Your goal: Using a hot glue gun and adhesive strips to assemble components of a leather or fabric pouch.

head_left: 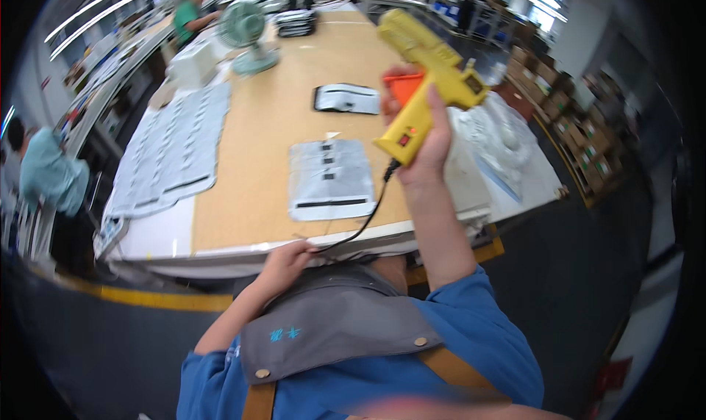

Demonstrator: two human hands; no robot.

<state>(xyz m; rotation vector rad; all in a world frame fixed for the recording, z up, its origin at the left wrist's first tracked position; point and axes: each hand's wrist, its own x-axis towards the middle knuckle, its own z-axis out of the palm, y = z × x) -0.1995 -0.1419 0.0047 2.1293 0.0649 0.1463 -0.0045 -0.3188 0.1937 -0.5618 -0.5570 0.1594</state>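
Observation:
My right hand (435,137) is wrapped round the handle of a yellow glue gun (435,63) with an orange trigger (404,88), raised over the right side of the table. A black power cord (373,213) hangs from the handle's base and curves down to the table's front edge. There my left hand (287,264) has its fingers closed on the cord. A flat grey-white rectangular piece (331,188) with a black strip and small dark squares lies in front of me. Beyond it lies a smaller folded grey-white piece with black edging (347,98).
Along the table's left side lie overlapping grey-white pieces (173,148). A green fan (244,34) and a dark stack (296,23) stand farther back. Clear plastic bags (500,130) lie at the right. Two people work at the left, and cardboard boxes (581,130) are piled at the far right.

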